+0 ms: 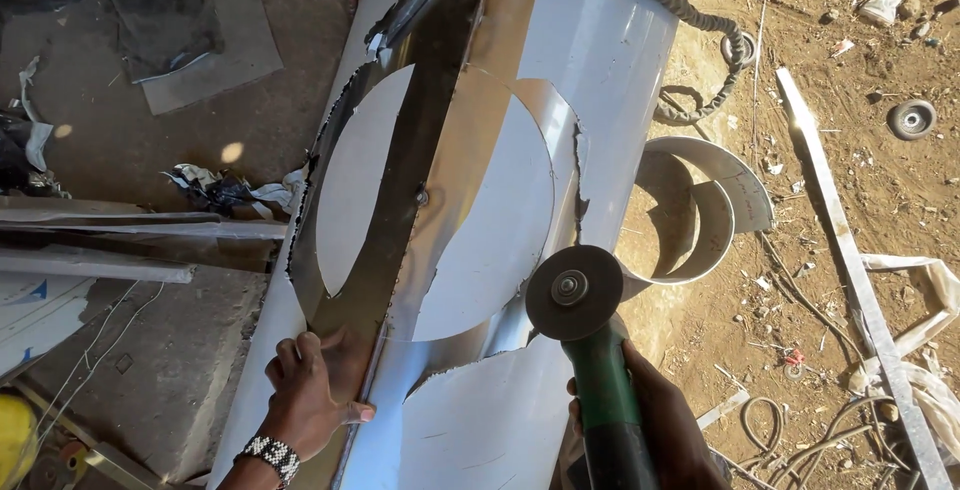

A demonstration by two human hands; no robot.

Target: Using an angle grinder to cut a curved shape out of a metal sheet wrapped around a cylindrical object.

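Note:
A large white sheet-metal cylinder [610,60] lies lengthwise through the middle of the view, with a round hole cut in its side. A flat metal bar [430,140] runs across the hole, and a white disc [490,240] sits behind it. My left hand [315,390], with a beaded wristband, presses on the lower end of the bar and the sheet edge. My right hand [655,415] grips a green angle grinder [600,400]. Its grey disc [573,292] sits at the lower right rim of the hole.
A curled strip of white sheet metal [705,210] lies on the sandy ground at right, next to a long metal angle bar [850,260]. A braided cable [690,20] drapes over the cylinder. Grinder discs [912,118], scraps and wires litter the dirt. Metal profiles [120,250] lie at left.

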